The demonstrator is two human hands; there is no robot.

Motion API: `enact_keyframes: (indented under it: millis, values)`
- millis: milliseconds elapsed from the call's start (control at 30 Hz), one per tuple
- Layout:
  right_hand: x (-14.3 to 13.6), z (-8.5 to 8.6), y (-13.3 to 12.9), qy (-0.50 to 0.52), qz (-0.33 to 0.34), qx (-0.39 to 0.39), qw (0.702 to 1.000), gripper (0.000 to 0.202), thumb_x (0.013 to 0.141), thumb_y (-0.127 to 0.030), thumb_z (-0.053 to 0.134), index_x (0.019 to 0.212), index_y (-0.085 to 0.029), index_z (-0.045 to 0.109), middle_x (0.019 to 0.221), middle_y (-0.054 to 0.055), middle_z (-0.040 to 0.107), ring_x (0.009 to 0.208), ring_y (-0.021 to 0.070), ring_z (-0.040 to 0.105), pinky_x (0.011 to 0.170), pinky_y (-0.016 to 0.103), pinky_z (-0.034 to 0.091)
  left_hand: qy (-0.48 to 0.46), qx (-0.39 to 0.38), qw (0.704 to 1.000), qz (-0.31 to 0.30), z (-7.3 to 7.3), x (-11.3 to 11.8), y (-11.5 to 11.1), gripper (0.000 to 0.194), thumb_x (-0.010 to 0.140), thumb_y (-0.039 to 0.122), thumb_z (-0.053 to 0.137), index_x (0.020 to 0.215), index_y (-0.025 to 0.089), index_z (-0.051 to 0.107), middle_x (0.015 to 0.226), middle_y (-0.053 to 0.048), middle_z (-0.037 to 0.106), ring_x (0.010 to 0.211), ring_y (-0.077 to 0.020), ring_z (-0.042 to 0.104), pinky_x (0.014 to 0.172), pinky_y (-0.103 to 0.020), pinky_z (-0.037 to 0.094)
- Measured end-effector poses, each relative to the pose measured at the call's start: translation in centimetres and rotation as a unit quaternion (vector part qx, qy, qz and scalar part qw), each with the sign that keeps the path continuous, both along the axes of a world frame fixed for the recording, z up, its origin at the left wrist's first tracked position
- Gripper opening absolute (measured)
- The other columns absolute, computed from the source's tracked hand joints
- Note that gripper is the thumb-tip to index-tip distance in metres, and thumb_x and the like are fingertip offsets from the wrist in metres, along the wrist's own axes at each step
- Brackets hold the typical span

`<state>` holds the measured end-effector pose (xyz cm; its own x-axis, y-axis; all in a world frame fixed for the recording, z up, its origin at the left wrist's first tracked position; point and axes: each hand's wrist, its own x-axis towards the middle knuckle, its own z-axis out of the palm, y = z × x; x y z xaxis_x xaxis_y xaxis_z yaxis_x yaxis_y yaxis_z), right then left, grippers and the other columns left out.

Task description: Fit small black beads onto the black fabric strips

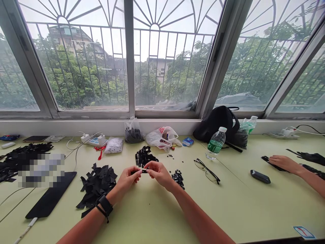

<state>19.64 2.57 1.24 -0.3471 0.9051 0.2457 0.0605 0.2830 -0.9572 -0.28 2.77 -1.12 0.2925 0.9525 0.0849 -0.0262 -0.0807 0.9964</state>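
My left hand (130, 177) and my right hand (159, 173) meet near the middle of the table, fingertips pinched on the two ends of a short black fabric strip (144, 171). A small pale spot shows on the strip; I cannot make out what it is. Just beyond my fingers lies a pile of black pieces (145, 156), some with small round parts on them. To the left of my left wrist is a larger heap of cut black strips (98, 183). Small black ring-like pieces (178, 178) sit in a cluster to the right of my right hand.
Eyeglasses (207, 170) and a water bottle (215, 144) stand to the right, near a black bag (215, 123). A black case (260, 176) lies by another person's hand (284, 162). Plastic bags (164, 139) line the windowsill. A cabled black device (50, 196) lies left.
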Motion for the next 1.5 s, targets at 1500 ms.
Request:
enact_keyframes:
  millis: [1500]
  values:
    - [0.8,0.5,0.0,-0.018,0.042,-0.037,0.998,0.043,0.086,-0.058,0.065,0.075,-0.017,0.059,0.062,-0.003,0.052,0.055,0.0096,0.039,0.051,0.023,0.027,0.03,0.095,0.989,0.111,2.5,-0.7,-1.3,0.03,0.09,0.049,0.06,0.097,0.021,0.069,0.093,-0.004,0.069,0.082,-0.0189,0.057,0.07,-0.026,0.043]
